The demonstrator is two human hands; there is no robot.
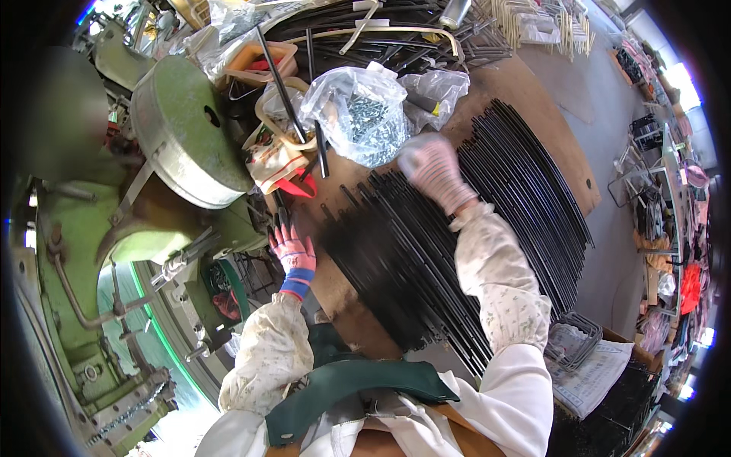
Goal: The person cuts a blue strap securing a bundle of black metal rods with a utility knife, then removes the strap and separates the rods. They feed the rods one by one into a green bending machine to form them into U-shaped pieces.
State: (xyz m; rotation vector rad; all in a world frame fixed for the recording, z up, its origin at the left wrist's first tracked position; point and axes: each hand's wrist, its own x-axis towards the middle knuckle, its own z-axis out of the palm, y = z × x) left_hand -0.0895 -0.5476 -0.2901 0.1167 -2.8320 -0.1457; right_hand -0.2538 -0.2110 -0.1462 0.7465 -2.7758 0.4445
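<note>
My left hand (293, 253) wears a pink and blue glove with dark fingertips. Its fingers are spread and hold nothing I can see, beside the left edge of a brown table (335, 293). Over the black metal rods (411, 259) reaches my right hand (435, 171), in a pale striped glove. Motion smears its fingers, so whether they grip anything is not clear. Just left of it stands a clear plastic bag (358, 114) of small metal fasteners. The rods lie side by side in a broad layer; the left part looks blurred.
A green machine with a large round cover (186, 129) stands at the left. Two upright dark rods (314, 107) rise near an orange plastic bin (261, 61) and a cloth bag (274, 164). Metal loops (572, 340) and printed paper (594, 377) lie at the lower right.
</note>
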